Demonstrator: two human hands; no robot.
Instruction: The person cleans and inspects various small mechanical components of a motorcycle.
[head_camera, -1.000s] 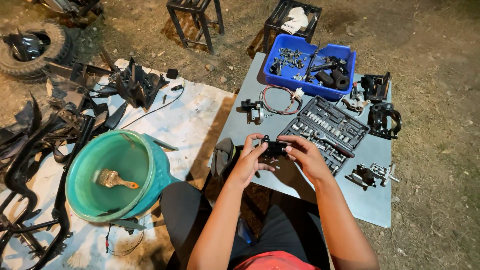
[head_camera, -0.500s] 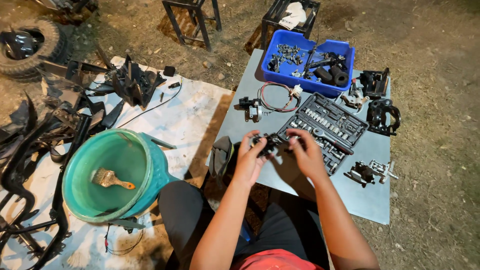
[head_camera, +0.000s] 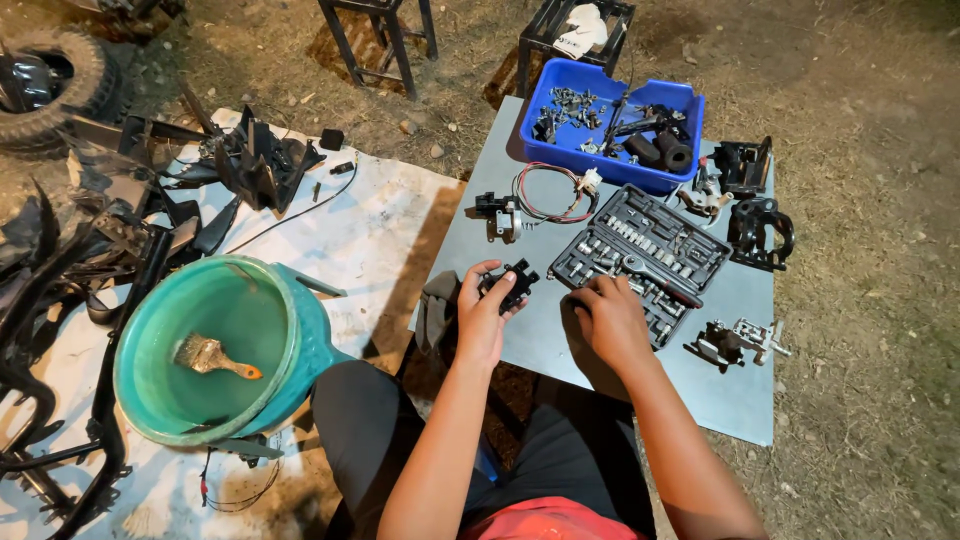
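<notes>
My left hand (head_camera: 483, 318) grips a small black motor part (head_camera: 508, 283) just above the near edge of a grey metal sheet (head_camera: 560, 350). To its right, my right hand (head_camera: 610, 320) rests on the sheet, with its fingers at the near end of an open black socket set case (head_camera: 640, 260); whether they pinch a small piece is hidden. Rows of sockets and a ratchet lie in the case.
A blue bin (head_camera: 608, 120) of bolts and black parts sits at the sheet's far end, with a wire loop (head_camera: 545, 192) and several metal parts around it. At the left is a teal basin (head_camera: 215, 345) with a brush (head_camera: 212, 355), on a white cloth (head_camera: 350, 230) with black plastic parts.
Both hands held the black part together earlier. My right hand has let go and moved right to the socket case, and my left hand keeps the part.
</notes>
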